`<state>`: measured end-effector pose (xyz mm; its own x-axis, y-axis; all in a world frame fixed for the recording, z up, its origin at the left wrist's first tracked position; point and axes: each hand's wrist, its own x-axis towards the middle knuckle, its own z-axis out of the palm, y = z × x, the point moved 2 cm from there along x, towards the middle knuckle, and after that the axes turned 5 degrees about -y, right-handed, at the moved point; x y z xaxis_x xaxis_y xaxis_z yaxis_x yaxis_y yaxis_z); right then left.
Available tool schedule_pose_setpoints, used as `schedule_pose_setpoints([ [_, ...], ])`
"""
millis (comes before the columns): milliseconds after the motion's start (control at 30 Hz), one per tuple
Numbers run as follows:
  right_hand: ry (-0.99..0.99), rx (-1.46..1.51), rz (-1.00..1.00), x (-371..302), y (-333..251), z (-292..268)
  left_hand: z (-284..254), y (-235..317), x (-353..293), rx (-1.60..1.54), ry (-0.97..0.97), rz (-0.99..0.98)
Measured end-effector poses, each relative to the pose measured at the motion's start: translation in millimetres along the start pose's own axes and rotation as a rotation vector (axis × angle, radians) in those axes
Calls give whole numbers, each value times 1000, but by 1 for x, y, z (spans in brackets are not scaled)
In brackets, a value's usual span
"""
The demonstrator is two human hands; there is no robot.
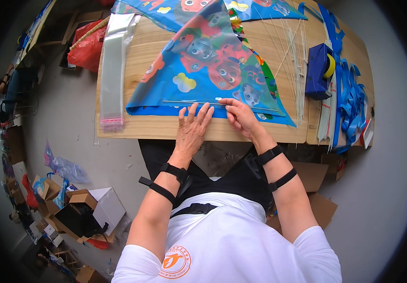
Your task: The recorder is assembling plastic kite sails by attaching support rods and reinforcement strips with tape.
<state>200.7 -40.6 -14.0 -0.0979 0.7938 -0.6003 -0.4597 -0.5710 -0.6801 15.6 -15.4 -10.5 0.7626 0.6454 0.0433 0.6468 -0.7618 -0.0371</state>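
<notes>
A triangular blue kite sail [173, 96] printed with cartoon animals lies on the wooden table, its wide edge toward me. Along that edge runs a thin rod [180, 101]. My left hand [192, 128] rests with fingers spread on the sail's near edge, just below the rod. My right hand [242, 118] is closed beside it, thumb and forefinger pinching the rod near its middle. A small pale piece shows at those fingertips, too small to name. The curled fingers hide part of the rod.
More printed sails [161, 12] lie at the table's far side. Clear plastic sleeves [113, 70] are stacked on the left. To the right are loose thin rods [300, 75], a blue tape dispenser [317, 70] and tangled blue ribbon [352, 108]. Cardboard boxes [83, 200] stand on the floor.
</notes>
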Motion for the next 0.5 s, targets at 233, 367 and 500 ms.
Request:
schedule_pose_setpoints([
  [233, -36, 80, -5, -4, -6, 12, -1, 0, 1, -27, 3, -22],
  [367, -26, 58, -10, 0, -2, 10, -1, 0, 1, -9, 0, -12],
  [500, 30, 11, -5, 2, 2, 8, 0, 0, 1, -13, -4, -7],
])
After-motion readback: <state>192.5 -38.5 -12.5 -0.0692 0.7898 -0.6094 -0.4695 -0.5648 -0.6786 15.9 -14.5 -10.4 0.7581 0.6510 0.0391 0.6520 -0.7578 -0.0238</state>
